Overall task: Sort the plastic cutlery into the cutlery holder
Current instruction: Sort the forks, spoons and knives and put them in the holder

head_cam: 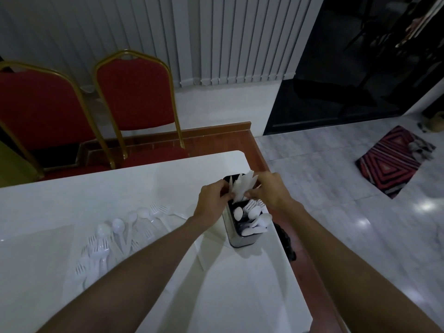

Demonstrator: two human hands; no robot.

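Observation:
A metal cutlery holder (pixel 236 239) with dark compartments stands near the right edge of the white table (pixel 72 200). White spoons (pixel 254 221) fill its near compartment and forks (pixel 252 204) stand in the middle one. A bunch of white plastic knives (pixel 242 187) sticks up from the far compartment. My left hand (pixel 211 200) pinches the bunch from the left. My right hand (pixel 269 188) grips it from the right and over the top. Loose white spoons and forks (pixel 115 239) lie spread on the table to the left of the holder.
Two red chairs with gold frames (pixel 134 99) stand at the table's far side. A dark object (pixel 286 243) lies at the table's right edge beside the holder. To the right, tiled floor holds a striped mat (pixel 394 159). White paper (pixel 216 284) covers the near table.

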